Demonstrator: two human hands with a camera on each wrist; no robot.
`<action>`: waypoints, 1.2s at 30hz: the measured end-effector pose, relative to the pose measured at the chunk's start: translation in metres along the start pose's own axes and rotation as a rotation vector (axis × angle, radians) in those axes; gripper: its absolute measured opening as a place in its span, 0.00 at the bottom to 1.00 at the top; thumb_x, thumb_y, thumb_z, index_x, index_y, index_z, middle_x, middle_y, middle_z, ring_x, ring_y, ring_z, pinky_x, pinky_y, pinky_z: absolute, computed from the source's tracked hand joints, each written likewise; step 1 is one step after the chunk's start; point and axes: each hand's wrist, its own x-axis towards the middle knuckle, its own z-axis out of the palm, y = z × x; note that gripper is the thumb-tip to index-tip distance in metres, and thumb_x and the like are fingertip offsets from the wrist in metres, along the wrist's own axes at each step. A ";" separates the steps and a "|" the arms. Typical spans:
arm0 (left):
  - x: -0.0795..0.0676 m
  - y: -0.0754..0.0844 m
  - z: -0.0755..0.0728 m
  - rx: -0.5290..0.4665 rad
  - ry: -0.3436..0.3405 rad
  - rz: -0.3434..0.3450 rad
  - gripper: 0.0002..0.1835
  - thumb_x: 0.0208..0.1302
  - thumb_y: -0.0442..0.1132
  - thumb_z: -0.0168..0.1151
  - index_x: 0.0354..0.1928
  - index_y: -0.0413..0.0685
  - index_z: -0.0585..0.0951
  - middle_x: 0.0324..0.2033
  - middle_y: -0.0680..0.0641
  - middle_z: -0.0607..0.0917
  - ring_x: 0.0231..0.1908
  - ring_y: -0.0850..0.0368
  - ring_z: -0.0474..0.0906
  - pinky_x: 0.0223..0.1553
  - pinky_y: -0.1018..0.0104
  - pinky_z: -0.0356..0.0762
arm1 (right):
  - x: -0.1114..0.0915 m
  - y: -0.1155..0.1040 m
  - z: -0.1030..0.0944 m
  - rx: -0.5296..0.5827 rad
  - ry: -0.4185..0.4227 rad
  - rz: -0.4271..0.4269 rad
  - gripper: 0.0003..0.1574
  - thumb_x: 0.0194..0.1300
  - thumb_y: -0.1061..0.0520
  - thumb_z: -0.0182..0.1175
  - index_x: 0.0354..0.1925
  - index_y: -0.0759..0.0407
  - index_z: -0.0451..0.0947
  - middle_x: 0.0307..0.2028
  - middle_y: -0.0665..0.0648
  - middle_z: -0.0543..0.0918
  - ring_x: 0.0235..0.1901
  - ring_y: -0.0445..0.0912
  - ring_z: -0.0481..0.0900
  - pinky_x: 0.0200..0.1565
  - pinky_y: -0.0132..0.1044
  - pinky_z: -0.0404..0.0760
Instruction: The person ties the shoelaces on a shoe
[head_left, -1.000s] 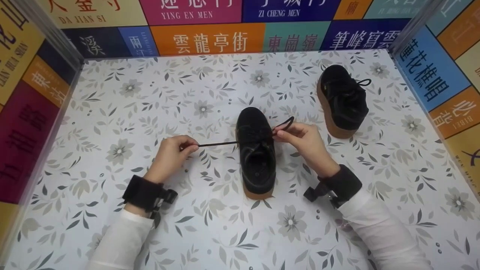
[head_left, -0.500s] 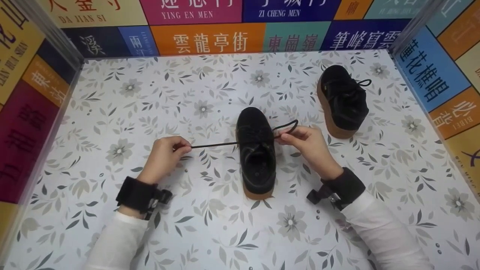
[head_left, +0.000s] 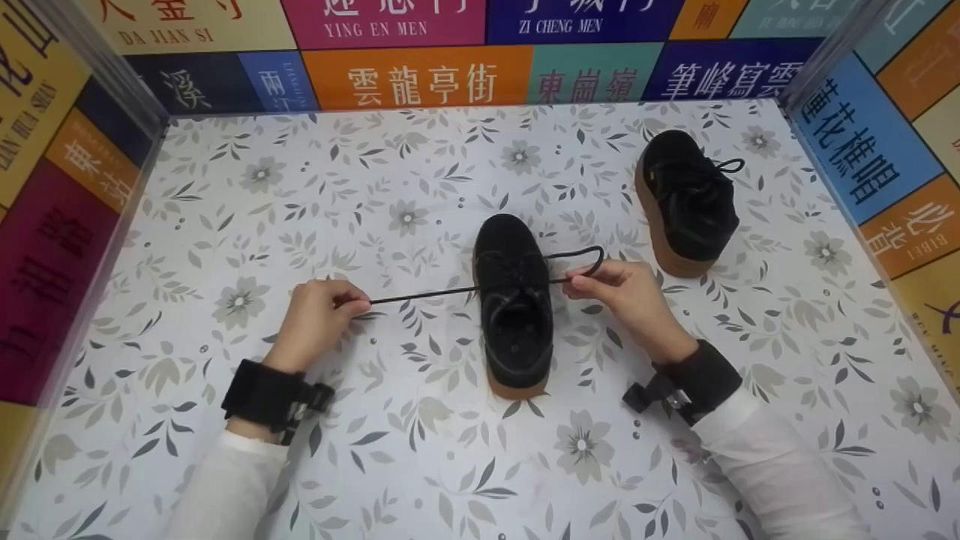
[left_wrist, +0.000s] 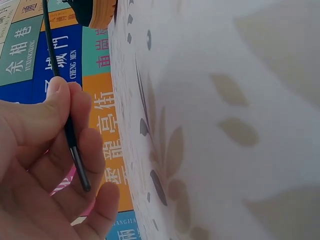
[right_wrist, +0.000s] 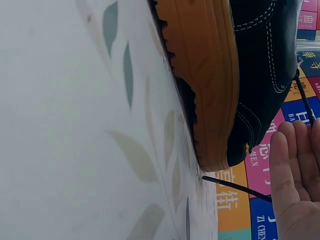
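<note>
A black lace-up shoe [head_left: 504, 240] with a tan sole stands upright on the patterned surface, toe pointing away. On its left, my left hand [head_left: 315, 319] pinches one end of the black shoelace [head_left: 424, 295] between thumb and forefinger, the lace drawn straight from the shoe. In the left wrist view the lace tip [left_wrist: 80, 170] sticks out past my fingers. My right hand [head_left: 634, 304] pinches the other lace [head_left: 599, 255] close to the shoe's right side. Beyond those fingers, this lace bends back, and its tip [right_wrist: 207, 178] hangs near the toe in the right wrist view.
A second black shoe [head_left: 684, 206] with a tan sole stands at the back right, a lace loop showing on its side. Colourful panels with lettering [head_left: 420, 79] wall the floral surface [head_left: 300, 195] at the back and both sides.
My left hand has drawn its lace further left and toward me. My right hand has moved slightly right and toward me, pulling its lace out from the shoe. The shoes have stayed put.
</note>
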 end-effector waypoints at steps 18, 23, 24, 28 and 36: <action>-0.004 -0.002 0.000 0.039 0.040 -0.075 0.03 0.66 0.30 0.73 0.34 0.36 0.91 0.32 0.38 0.92 0.32 0.50 0.84 0.38 0.68 0.76 | -0.007 0.003 -0.006 -0.010 -0.026 0.027 0.07 0.72 0.68 0.65 0.45 0.69 0.88 0.31 0.43 0.93 0.35 0.36 0.92 0.44 0.32 0.91; -0.003 0.005 0.006 0.135 0.025 -0.031 0.04 0.66 0.30 0.73 0.33 0.36 0.92 0.32 0.39 0.93 0.36 0.40 0.88 0.44 0.49 0.83 | -0.011 0.003 -0.005 0.033 -0.039 0.040 0.07 0.73 0.68 0.64 0.44 0.66 0.88 0.33 0.44 0.93 0.36 0.37 0.92 0.47 0.32 0.90; -0.004 0.007 0.007 0.152 0.017 -0.024 0.04 0.65 0.30 0.73 0.33 0.36 0.92 0.32 0.39 0.93 0.38 0.39 0.89 0.46 0.46 0.83 | -0.011 0.003 -0.004 0.039 -0.045 0.043 0.07 0.74 0.68 0.64 0.44 0.65 0.88 0.33 0.44 0.93 0.36 0.37 0.92 0.48 0.32 0.90; -0.004 0.011 0.010 0.191 -0.024 -0.017 0.04 0.64 0.31 0.73 0.33 0.38 0.93 0.34 0.39 0.94 0.42 0.38 0.90 0.51 0.43 0.83 | -0.012 0.001 -0.002 0.062 -0.053 0.049 0.07 0.74 0.68 0.64 0.43 0.63 0.88 0.34 0.45 0.93 0.37 0.38 0.92 0.48 0.32 0.91; -0.005 0.016 0.017 0.291 -0.045 0.055 0.03 0.60 0.33 0.75 0.31 0.42 0.94 0.33 0.40 0.93 0.43 0.34 0.86 0.55 0.39 0.76 | -0.013 0.001 0.002 0.074 -0.030 0.044 0.06 0.74 0.69 0.64 0.45 0.68 0.87 0.35 0.47 0.93 0.38 0.40 0.92 0.48 0.34 0.91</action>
